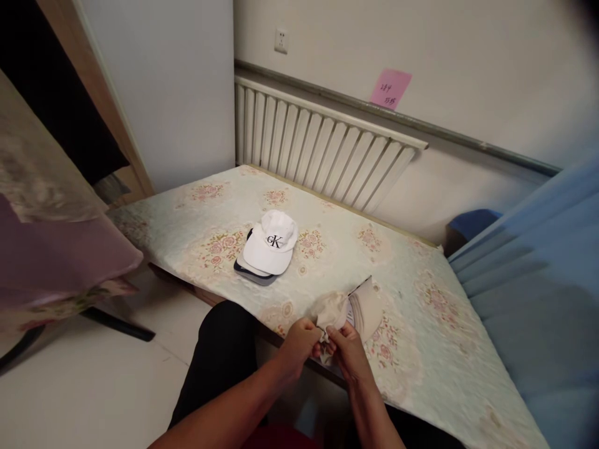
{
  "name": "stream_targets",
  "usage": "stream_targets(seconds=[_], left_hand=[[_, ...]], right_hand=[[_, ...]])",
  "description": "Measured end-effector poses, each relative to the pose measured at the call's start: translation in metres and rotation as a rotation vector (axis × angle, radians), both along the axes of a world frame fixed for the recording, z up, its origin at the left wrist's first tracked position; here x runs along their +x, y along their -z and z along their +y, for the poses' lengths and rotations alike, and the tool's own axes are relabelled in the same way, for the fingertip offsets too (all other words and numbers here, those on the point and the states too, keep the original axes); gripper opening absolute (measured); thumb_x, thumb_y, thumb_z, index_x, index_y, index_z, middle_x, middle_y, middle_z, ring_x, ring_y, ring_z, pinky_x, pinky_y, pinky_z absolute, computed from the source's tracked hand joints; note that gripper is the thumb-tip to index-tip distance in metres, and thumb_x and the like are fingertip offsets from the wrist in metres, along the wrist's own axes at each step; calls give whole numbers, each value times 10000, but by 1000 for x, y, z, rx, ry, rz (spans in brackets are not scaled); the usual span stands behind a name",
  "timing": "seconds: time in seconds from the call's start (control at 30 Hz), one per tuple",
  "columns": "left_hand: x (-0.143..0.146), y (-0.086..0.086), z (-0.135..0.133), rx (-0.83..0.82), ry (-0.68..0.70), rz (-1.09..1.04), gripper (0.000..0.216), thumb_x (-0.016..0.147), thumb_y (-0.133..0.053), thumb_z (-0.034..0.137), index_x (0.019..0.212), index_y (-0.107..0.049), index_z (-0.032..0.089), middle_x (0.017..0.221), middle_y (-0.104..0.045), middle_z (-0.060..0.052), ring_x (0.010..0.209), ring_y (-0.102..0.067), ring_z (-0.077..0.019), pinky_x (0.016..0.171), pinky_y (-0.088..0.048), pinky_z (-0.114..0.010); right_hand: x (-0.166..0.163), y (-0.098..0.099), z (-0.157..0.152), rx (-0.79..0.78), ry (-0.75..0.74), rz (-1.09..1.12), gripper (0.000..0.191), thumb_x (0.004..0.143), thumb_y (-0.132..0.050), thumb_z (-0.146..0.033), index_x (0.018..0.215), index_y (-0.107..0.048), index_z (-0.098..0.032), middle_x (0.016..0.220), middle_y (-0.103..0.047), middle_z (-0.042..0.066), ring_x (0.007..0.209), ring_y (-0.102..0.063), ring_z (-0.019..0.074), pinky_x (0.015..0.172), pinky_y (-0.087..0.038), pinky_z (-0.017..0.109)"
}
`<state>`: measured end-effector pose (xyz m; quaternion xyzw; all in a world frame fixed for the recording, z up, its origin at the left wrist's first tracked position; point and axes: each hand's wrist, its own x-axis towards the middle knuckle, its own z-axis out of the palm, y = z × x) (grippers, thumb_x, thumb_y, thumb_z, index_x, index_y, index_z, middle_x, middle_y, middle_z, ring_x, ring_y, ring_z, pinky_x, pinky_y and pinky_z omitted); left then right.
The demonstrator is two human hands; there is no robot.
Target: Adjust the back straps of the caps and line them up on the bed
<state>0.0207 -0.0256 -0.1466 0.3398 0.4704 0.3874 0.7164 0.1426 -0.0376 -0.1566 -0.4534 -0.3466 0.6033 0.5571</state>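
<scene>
Near the front edge of the bed lies a beige cap (334, 307), its brim pointing right and its crown crumpled. My left hand (302, 342) is closed on the cap's back edge, fingers pinched together. Close beside it, my right hand (347, 349) pinches the same edge, by what looks like the strap. The exact fastening is hidden between my fingers. Further left, a white cap (277, 243) with dark letters rests on top of other caps (253, 272), of which only grey and dark brims show.
A flower-patterned cover (421, 349) spreads over the bed. Behind it stand a white radiator (322, 143) and a wall with a pink paper (391, 89). A blue curtain (552, 262) hangs at the right; draped cloth (60, 255) is at the left.
</scene>
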Motion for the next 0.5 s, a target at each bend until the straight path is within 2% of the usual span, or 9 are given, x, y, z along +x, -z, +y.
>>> stream_targets(seconds=[0.13,0.33,0.5], left_hand=[[0,-3,-1,7,-22,11,115,654,-518,166,612,-414,190,399,-488,64,349,-441,-76,405,-334,-196],[-1,-6,-3,-2,-27,-28,121,672,-533,215,648,-417,190,421,-505,62,379,-495,-97,436,-393,-217],[-3,-6,-5,12,-45,-150,213,672,-600,299,673,-419,186,480,-538,47,446,-552,-118,508,-472,-267]], right_hand=[[1,1,1,3,1,-32,200,692,-707,-282,825,-618,-163,445,-428,-85,384,-312,47,397,-260,198],[1,0,0,13,-8,-41,162,716,-691,-272,802,-605,-164,441,-435,-85,387,-316,48,406,-264,198],[0,0,0,6,-10,-23,158,733,-675,-282,814,-599,-170,434,-436,-84,394,-328,56,406,-266,200]])
